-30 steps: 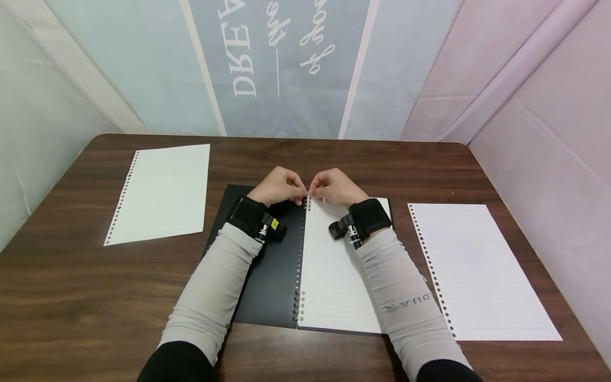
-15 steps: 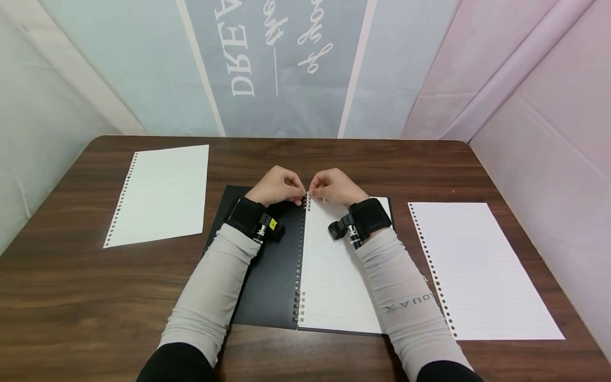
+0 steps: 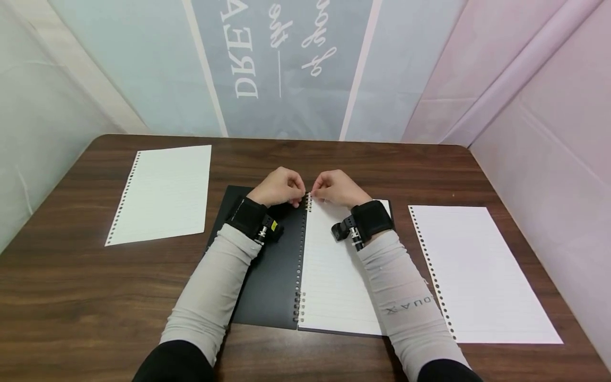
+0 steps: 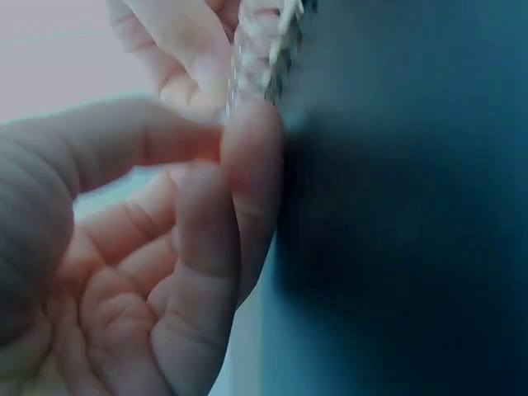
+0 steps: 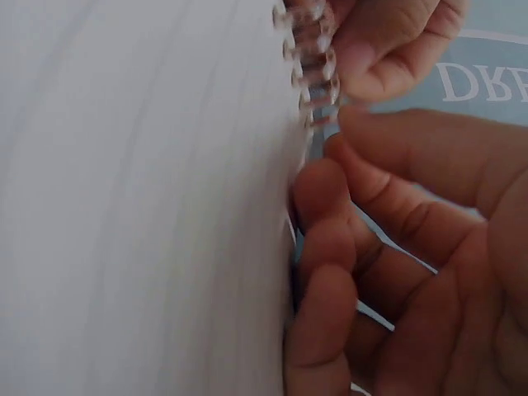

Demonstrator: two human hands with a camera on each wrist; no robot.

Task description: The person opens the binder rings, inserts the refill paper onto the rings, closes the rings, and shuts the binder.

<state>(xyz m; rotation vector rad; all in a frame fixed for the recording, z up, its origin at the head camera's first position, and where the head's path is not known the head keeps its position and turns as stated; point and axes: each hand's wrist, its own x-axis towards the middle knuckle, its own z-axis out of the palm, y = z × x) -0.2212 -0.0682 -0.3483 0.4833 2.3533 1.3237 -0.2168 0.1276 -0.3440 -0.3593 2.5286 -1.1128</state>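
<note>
An open ring notebook lies with its black cover [image 3: 267, 281] on the left and a white lined page [image 3: 329, 276] on the right. The left hand [image 3: 279, 187] pinches the far end of the ring binding [image 3: 308, 202] with curled fingers. Facing it, the right hand [image 3: 339, 189] has thumb and fingertips at the same end. Close up in the left wrist view, the left hand [image 4: 124, 256] has fingertips against the clear rings [image 4: 262, 49]. In the right wrist view the right hand [image 5: 437, 247] touches the binding's end [image 5: 318, 82]; its exact contact is partly hidden.
A loose punched sheet [image 3: 162, 196] lies at the left of the brown wooden table [image 3: 62, 286]. Another lined, punched sheet [image 3: 482, 276] lies at the right, beside the right forearm. Printed curtains [image 3: 296, 116] stand behind the table and at both sides.
Both hands stay at the far end of the binding, with only slight shifts of the fingers. The head view has moved a little.
</note>
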